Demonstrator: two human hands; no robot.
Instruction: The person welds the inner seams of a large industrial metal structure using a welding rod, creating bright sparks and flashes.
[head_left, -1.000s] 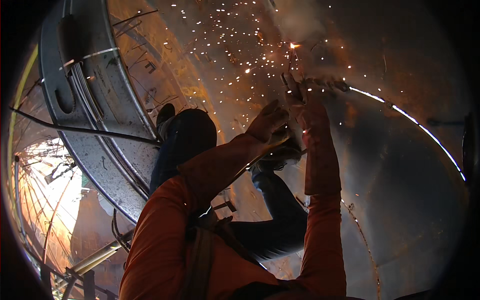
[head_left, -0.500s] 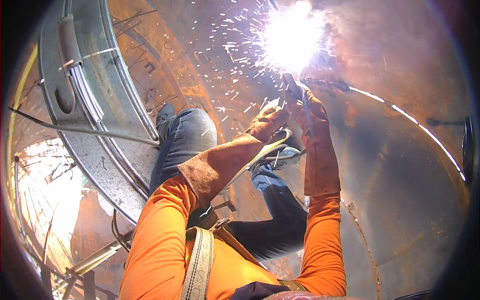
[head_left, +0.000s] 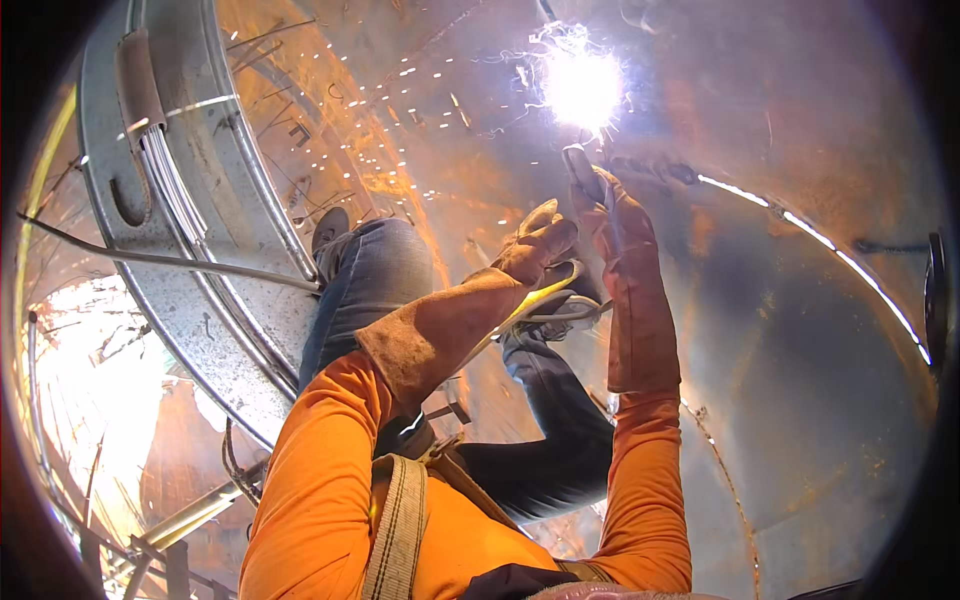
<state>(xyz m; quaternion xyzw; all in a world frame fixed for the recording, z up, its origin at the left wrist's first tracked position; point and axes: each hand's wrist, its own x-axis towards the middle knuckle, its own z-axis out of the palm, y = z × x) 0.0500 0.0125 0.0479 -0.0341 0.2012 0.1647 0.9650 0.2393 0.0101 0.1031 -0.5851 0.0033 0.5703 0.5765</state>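
My right hand [head_left: 622,225], in a long brown leather welding glove, is closed around a dark welding electrode holder [head_left: 578,165]. Just past its tip a white welding arc [head_left: 583,88] burns on the rusty steel plate [head_left: 800,330], and its glare hides the electrode's end. To the left, my gloved left hand [head_left: 540,243] has its fingers curled, and what they hold, if anything, is hidden. A pale yellow-white cable [head_left: 540,302] loops beside that hand and runs back along the glove.
A curved grey steel ring section [head_left: 215,310] stands at left, carrying a bundle of thin rods [head_left: 172,185]. A dark cable [head_left: 160,260] crosses it. Bright light shows through a curved slit [head_left: 840,252] at right. My bent knee [head_left: 385,265] is beside the ring; metal scraps [head_left: 300,130] lie beyond.
The arc's glare has become smaller and the spark spray thinner. My left fingertips look slightly raised; both arms stay almost where they were.
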